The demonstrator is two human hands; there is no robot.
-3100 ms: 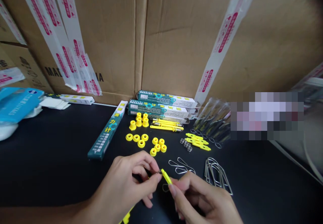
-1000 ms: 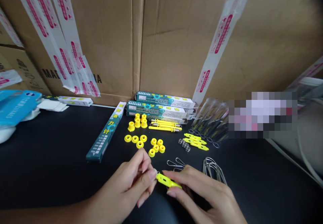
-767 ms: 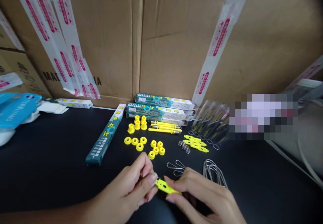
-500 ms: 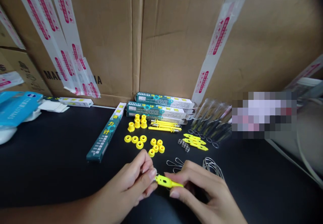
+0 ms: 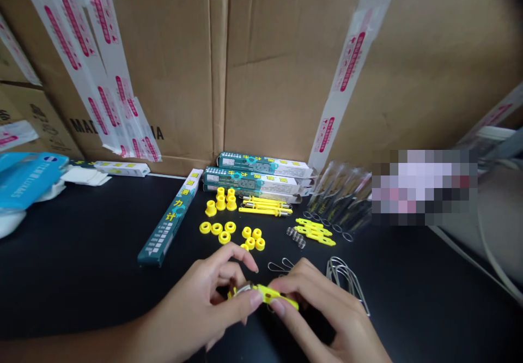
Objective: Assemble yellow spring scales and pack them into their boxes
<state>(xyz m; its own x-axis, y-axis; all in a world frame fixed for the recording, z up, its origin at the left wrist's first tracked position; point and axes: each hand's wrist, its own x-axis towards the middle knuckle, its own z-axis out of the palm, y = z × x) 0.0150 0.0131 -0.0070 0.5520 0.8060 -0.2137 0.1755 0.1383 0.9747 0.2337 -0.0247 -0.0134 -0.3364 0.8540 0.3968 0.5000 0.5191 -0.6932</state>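
While left hand (image 5: 200, 311) and right hand (image 5: 322, 314) grasp a yellow plastic piece (image 5: 272, 294), wire clips (image 5: 347, 281) lie just beyond on the worktop (image 5: 81, 254).

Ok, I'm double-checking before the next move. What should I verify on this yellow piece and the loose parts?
1. Yellow plastic strip gripped by left hand and right hand: ok.
2. Silver metal piece at its end properly seated: cannot tell, fingers partly hide it.
3. Coiled steel springs on the black table, apart from the hands: ok.
4. Bent wire loops beside the right hand, untangled: cannot tell.
5. Yellow plastic rings grouped together: ok.
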